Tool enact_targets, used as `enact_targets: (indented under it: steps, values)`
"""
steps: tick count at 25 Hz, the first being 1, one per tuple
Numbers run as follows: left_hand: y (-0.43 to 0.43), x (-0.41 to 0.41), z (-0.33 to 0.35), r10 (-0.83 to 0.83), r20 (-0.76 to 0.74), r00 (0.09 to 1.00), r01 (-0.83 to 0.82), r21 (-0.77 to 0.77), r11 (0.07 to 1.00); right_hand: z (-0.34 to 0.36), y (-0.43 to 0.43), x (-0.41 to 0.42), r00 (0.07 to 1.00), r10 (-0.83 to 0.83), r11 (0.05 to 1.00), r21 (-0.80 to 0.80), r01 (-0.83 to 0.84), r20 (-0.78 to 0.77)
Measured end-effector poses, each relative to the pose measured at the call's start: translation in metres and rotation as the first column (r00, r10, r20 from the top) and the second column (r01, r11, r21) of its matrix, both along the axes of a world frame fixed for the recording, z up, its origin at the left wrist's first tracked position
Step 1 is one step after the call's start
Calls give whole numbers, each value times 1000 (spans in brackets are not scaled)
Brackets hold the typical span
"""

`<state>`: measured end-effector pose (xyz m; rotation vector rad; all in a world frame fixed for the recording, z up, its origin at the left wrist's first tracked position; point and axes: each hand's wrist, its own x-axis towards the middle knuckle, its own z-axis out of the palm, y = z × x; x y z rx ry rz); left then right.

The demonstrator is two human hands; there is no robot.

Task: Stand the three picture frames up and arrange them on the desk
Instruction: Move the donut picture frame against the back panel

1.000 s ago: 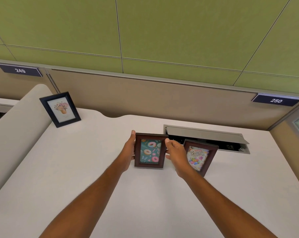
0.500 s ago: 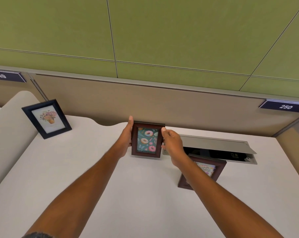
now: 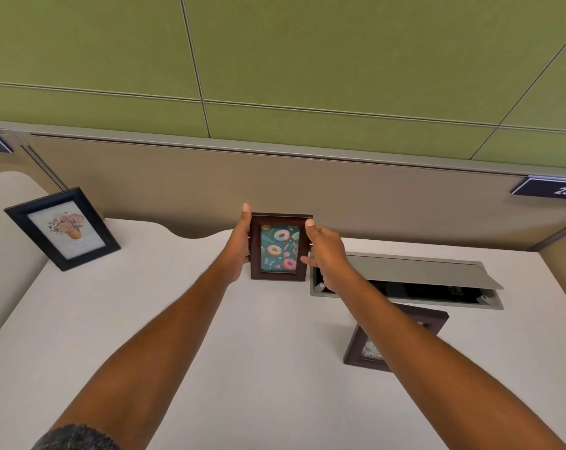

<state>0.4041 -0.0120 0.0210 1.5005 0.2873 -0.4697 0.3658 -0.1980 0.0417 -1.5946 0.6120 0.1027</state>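
A brown frame with a doughnut picture (image 3: 279, 248) stands upright near the back edge of the white desk (image 3: 145, 319). My left hand (image 3: 241, 241) grips its left side and my right hand (image 3: 325, 251) grips its right side. A black frame with a flower picture (image 3: 62, 227) stands at the back left, leaning against the curved side panel. A second brown frame (image 3: 367, 347) stands at the right, nearer to me, half hidden behind my right forearm.
A grey cable hatch (image 3: 418, 276) with its lid raised is set in the desk right of the doughnut frame. A beige partition (image 3: 307, 193) with a plate reading 250 (image 3: 564, 190) runs behind the desk. A rounded white panel (image 3: 5, 222) bounds the left side.
Both hands have carried the doughnut frame away from me toward the partition, past the other brown frame. The view has shifted, so the right-hand frame now appears lower.
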Motion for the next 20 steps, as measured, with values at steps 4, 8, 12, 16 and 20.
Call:
enact_targets:
  steps: [4, 8, 12, 16, 20]
  values:
    - [-1, 8, -3, -3, 0, 1000, 3, 7, 1000, -3, 0, 8, 1000, -9, 1000, -7, 9, -6]
    - [-3, 12, -6, -10, 3, 1000, 10, -7, 1000, -2, -1, 10, 1000, 1, 1000, -28, -1, 8]
    - [-3, 11, -7, -18, 14, 1000, 18, -2, 1000, 2, -3, 7, 999, 33, 998, -52, -32, 8]
    - [3, -2, -11, 76, 69, 995, -79, 39, 996, 13, -12, -1, 999, 21, 999, -31, -20, 33]
    - [14, -29, -18, 343, 74, 937, -350, 145, 925, 35, -21, -18, 996, -1, 1000, -22, 3, 87]
